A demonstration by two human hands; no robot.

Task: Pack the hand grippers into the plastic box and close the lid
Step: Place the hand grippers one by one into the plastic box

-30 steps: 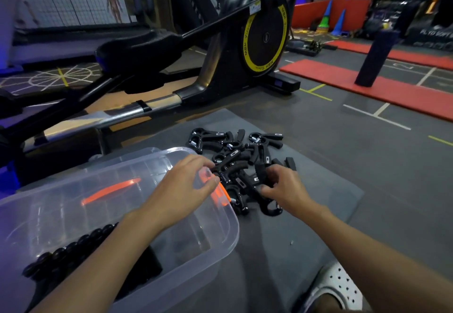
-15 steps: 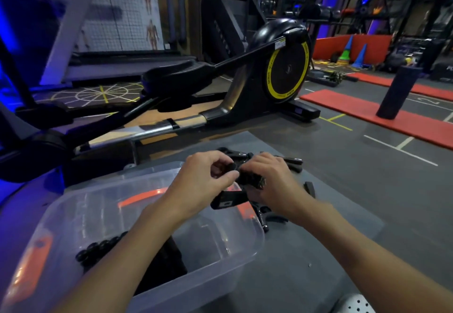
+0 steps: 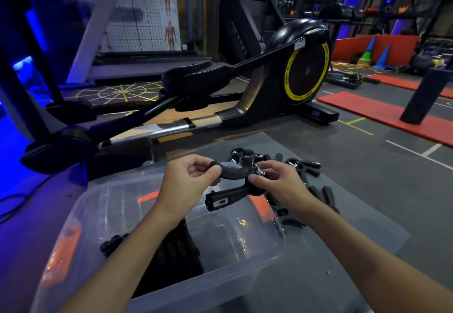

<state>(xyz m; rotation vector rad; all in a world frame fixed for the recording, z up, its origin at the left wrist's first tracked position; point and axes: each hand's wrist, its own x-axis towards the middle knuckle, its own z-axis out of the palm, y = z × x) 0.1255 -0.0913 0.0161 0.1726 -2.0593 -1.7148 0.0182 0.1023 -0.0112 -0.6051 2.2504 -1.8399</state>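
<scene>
A black hand gripper [image 3: 232, 190] is held up over the far right corner of the clear plastic box [image 3: 257, 261]. My left hand [image 3: 188, 183] pinches its curved padded handle, and my right hand [image 3: 279, 185] grips it near the spring. The box stands open on the floor, with orange latches and some black items lying inside at the near left. Behind my right hand a pile of several black hand grippers [image 3: 301, 165] lies on a grey mat [image 3: 355, 214]. No lid can be made out.
A black elliptical trainer [image 3: 282, 85] with a yellow-ringed wheel stands just beyond the mat, its rails reaching to the left. Red mats [image 3: 382, 114], a dark upright cylinder [image 3: 426, 97] and cones lie at the far right.
My right hand lifted one gripper out of the pile and my left hand came off the box rim to take its handle. The view tilted upward.
</scene>
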